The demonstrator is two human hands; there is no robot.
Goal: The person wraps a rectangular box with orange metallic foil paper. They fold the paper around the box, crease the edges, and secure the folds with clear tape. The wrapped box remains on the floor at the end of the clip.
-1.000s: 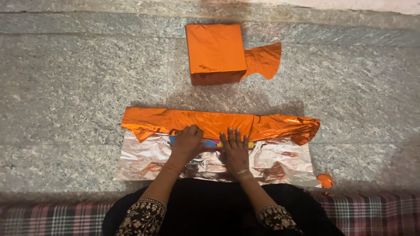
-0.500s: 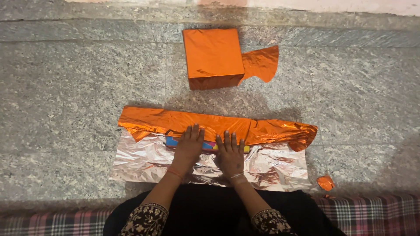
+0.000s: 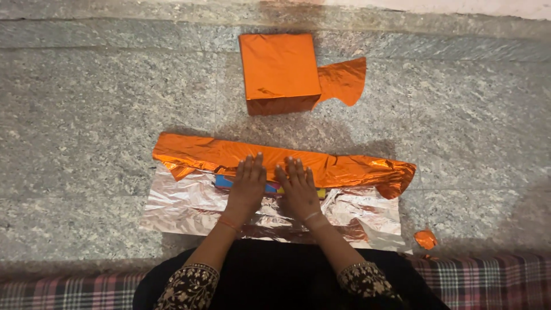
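Observation:
A sheet of foil wrapping paper lies on the stone floor, its silver underside (image 3: 183,204) facing up and its far edge folded toward me as an orange band (image 3: 344,167). My left hand (image 3: 248,185) and my right hand (image 3: 297,188) press flat, side by side, on a flat colourful box (image 3: 224,181) lying under that fold. Only blue and yellow slivers of the box show beside my fingers. Both hands have fingers spread and grip nothing.
A box wrapped in orange foil (image 3: 279,69) stands farther away, with a loose orange scrap (image 3: 343,80) at its right side. A small orange scrap (image 3: 425,239) lies near the sheet's right corner. A plaid cloth (image 3: 488,281) runs along the near edge.
Both hands stay flat on the box under the orange fold. The view has shifted slightly; the sheet and wrapped box keep their places.

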